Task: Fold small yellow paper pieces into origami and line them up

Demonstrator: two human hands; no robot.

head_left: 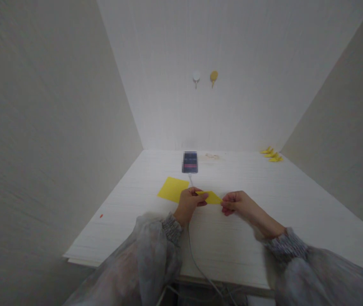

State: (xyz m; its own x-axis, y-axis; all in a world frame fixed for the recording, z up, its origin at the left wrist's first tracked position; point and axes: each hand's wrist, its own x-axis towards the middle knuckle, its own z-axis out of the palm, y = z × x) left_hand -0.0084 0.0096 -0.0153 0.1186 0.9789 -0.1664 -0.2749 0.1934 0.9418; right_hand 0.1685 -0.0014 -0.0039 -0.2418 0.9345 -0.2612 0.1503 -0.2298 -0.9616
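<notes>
A small folded piece of yellow paper (pixel 211 197) is held just above the white table (pixel 264 199) between both hands. My left hand (pixel 190 204) pinches its left end with thumb and fingers closed. Pinching the right end is my right hand (pixel 237 203), fingers curled in. A flat yellow paper sheet (pixel 172 188) lies on the table just left of and behind my left hand.
A dark phone (pixel 190 162) lies behind the hands, with a white cable (pixel 197 265) running off the table's front edge. Several folded yellow paper pieces (pixel 271 154) sit at the back right corner. Two hooks (pixel 204 77) hang on the back wall. Walls close in on both sides.
</notes>
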